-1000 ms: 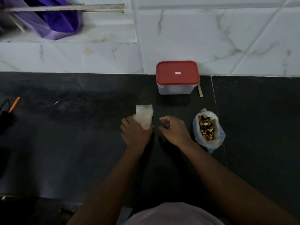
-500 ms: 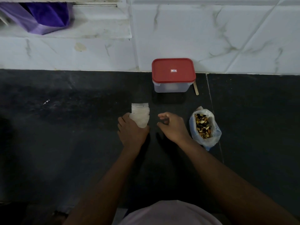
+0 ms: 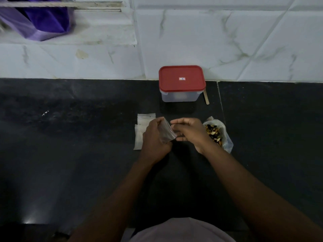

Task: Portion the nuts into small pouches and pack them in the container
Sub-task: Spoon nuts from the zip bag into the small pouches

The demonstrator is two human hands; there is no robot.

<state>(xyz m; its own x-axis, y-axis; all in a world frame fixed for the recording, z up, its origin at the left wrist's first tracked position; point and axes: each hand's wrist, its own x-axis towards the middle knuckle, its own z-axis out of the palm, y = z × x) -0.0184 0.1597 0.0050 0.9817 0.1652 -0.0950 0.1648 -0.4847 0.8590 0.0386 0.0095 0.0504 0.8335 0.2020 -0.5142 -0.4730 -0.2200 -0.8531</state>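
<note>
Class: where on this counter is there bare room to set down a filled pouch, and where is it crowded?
Bare: counter left of the pouch stack, and right of the nut bag. Crowded: between them, where left hand and right hand work, in front of the container.

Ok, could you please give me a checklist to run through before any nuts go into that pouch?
1. Single pouch in hand: ok, the left hand grips one clear pouch.
2. Pouch mouth open: cannot tell.
3. Is the right hand free: cannot tell, its fingertips sit at the pouch's edge.
4. Is the nut bag open and within reach: ok, it lies beside the right wrist.
5. Is the container ready: not ok, its red lid is on.
6. Enough spare pouches: ok, stacked beside the left hand.
</note>
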